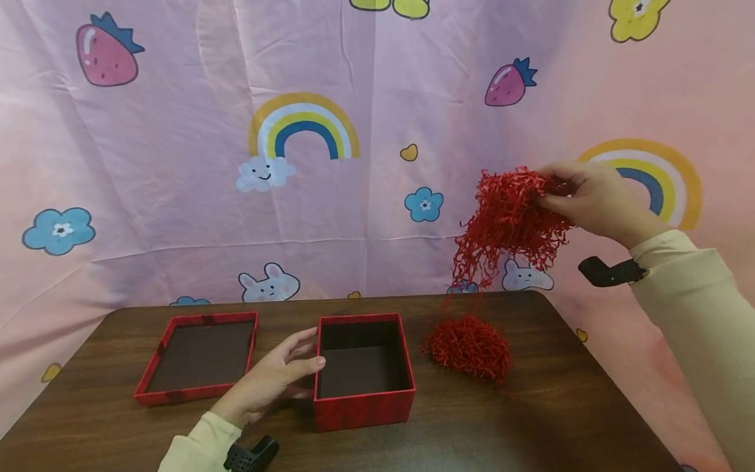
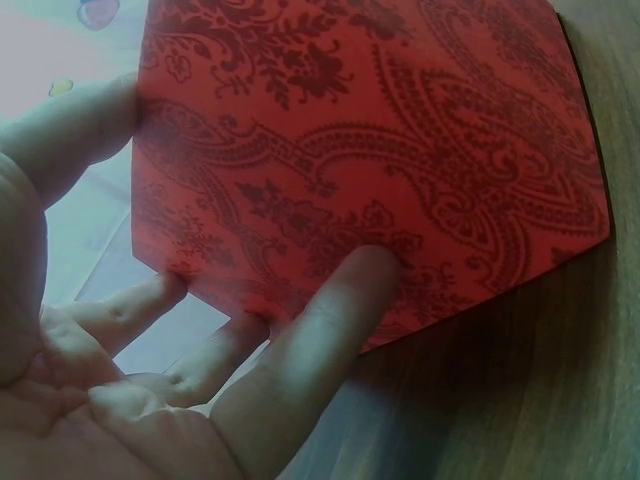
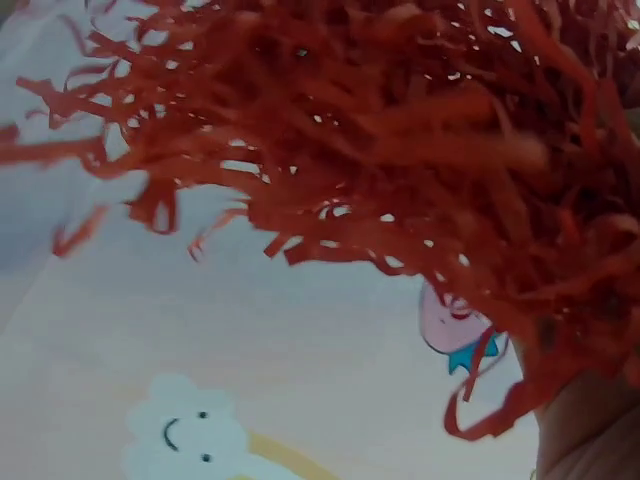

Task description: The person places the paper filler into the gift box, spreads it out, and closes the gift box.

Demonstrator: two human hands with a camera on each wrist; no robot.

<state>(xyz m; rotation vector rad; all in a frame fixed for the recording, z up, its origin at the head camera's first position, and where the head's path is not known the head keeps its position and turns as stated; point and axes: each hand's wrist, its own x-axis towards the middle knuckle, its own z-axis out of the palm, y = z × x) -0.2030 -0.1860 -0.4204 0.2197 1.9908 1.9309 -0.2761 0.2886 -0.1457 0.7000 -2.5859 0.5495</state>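
Note:
A red box (image 1: 366,410) with a dark, empty inside stands on the table. My left hand (image 1: 274,377) touches its left side, fingers spread and thumb at the rim; in the left wrist view the fingertips rest on the patterned red wall (image 2: 400,150). Raised high at the right, my right hand (image 1: 596,196) pinches a clump of red shredded paper (image 1: 507,216), with strands hanging down. The same shreds (image 3: 350,150) fill the top of the right wrist view and hide most of the hand. Below lies another pile of red shreds (image 1: 468,347), right of the box.
A shallow red lid (image 1: 197,394) lies with its dark inside up on the left part of the brown wooden table (image 1: 472,432). Behind the table hangs a pink and purple cloth (image 1: 377,262) printed with rainbows, strawberries and flowers.

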